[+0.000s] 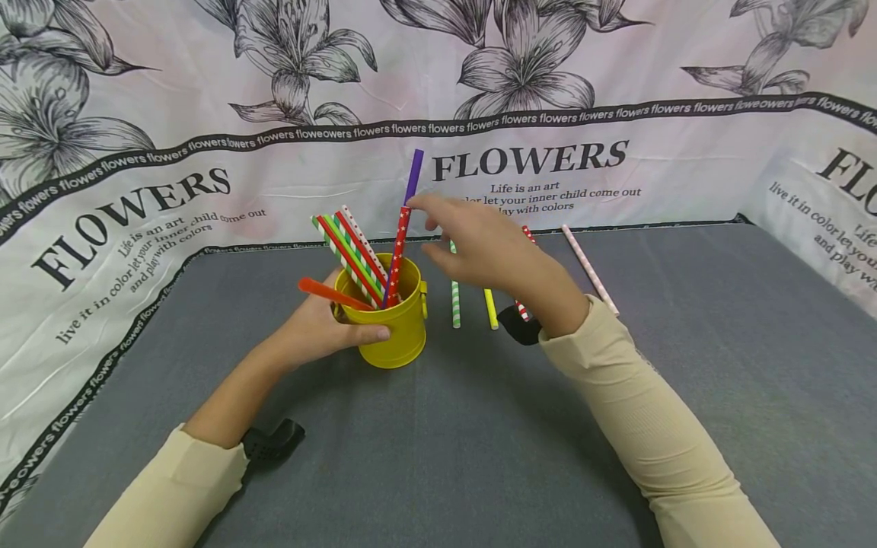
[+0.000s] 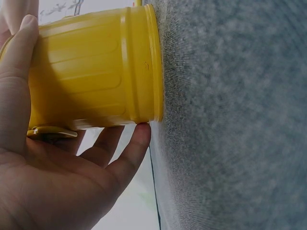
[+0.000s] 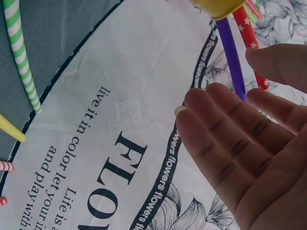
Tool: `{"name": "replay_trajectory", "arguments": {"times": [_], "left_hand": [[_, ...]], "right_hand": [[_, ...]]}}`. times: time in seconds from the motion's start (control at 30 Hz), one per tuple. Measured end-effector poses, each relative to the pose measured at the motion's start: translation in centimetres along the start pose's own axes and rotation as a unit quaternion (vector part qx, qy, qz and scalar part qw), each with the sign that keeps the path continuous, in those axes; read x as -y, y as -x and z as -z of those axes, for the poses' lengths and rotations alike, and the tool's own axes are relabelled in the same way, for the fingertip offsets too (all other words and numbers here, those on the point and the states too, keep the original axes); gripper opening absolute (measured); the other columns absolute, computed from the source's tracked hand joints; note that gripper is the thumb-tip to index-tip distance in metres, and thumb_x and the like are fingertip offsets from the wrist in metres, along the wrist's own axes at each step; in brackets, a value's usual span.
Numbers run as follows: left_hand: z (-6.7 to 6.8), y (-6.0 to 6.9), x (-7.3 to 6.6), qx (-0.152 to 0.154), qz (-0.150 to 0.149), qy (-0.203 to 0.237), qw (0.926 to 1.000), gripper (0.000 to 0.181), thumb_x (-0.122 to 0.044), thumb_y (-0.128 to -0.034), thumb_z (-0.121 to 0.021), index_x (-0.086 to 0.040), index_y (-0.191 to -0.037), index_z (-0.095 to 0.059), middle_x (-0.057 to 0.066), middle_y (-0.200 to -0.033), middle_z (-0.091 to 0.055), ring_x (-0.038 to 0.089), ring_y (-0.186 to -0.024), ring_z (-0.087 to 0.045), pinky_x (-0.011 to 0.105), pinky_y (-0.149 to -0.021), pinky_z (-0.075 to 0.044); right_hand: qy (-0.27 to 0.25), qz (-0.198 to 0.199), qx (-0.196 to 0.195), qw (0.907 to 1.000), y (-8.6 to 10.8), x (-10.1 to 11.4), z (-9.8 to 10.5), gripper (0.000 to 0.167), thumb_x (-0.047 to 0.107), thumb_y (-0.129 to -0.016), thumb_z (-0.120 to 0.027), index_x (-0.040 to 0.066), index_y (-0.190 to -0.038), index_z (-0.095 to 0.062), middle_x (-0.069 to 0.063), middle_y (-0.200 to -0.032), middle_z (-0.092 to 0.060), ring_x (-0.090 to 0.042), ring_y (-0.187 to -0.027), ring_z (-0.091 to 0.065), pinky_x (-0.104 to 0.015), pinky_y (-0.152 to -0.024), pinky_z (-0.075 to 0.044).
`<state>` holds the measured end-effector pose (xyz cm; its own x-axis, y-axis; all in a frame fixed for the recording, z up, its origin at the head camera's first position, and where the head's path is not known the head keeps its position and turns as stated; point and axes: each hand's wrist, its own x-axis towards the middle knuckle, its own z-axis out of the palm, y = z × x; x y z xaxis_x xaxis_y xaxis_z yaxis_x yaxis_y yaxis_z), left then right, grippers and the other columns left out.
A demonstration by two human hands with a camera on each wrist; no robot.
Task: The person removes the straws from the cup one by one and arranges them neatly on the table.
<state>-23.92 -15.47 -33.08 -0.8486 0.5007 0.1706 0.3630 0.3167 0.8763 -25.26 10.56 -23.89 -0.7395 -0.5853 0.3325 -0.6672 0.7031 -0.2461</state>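
Note:
A small yellow metal bucket (image 1: 393,342) stands on the grey cloth, and my left hand (image 1: 311,327) grips its side, thumb across the front in the left wrist view (image 2: 91,67). Several striped paper straws (image 1: 352,247) lean left inside it, with an orange straw (image 1: 329,292) lying low over the rim. A purple straw (image 1: 414,176) and a red straw with white stars (image 1: 400,247) rise at the right side. My right hand (image 1: 486,243) is beside their upper ends, fingers loosely extended; the right wrist view shows an uncurled palm (image 3: 254,148). Whether a fingertip touches a straw, I cannot tell.
Right of the bucket lie a green-striped straw (image 1: 455,297), a yellow straw (image 1: 490,308), a red-and-white straw (image 1: 522,310) partly hidden by my right arm, and a pale pink straw (image 1: 589,268). Behind the grey cloth (image 1: 438,457) hangs a flower-printed sheet (image 1: 384,91).

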Motion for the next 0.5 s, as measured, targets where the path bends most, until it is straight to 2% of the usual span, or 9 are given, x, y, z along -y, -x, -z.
{"name": "replay_trajectory", "arguments": {"times": [0.23, 0.37, 0.5], "left_hand": [[0.03, -0.02, 0.11, 0.001, 0.002, -0.006, 1.0, 0.072, -0.022, -0.081, -0.085, -0.009, -0.137, -0.042, 0.007, -0.128, -0.057, 0.025, -0.113, -0.057, 0.046, -0.099, -0.049], [0.02, -0.08, 0.12, 0.004, -0.008, 0.002, 1.0, 0.077, -0.022, -0.0803, -0.086, -0.009, -0.141, -0.041, 0.006, -0.128, -0.059, 0.024, -0.114, -0.058, 0.046, -0.101, -0.047], [0.03, -0.05, 0.05, 0.007, -0.014, 0.008, 0.9998, 0.079, -0.021, -0.0802, -0.086, -0.01, -0.143, -0.04, 0.005, -0.129, -0.059, 0.022, -0.114, -0.059, 0.045, -0.102, -0.047]], "right_hand": [[-0.02, 0.022, -0.034, 0.999, 0.09, 0.47, 0.05, 0.044, 0.024, -0.097, -0.068, 0.012, -0.138, -0.057, -0.006, -0.118, -0.068, -0.02, -0.102, -0.064, -0.033, -0.083, -0.052], [-0.024, 0.029, -0.058, 0.9976, 0.05, 0.61, -0.08, 0.041, 0.026, -0.097, -0.067, 0.01, -0.135, -0.059, -0.006, -0.115, -0.068, -0.019, -0.1, -0.065, -0.032, -0.08, -0.053], [-0.031, -0.001, -0.052, 0.9981, -0.05, 0.58, -0.25, 0.045, 0.025, -0.097, -0.066, 0.01, -0.138, -0.056, -0.007, -0.113, -0.068, -0.019, -0.094, -0.063, -0.032, -0.078, -0.053]]}}
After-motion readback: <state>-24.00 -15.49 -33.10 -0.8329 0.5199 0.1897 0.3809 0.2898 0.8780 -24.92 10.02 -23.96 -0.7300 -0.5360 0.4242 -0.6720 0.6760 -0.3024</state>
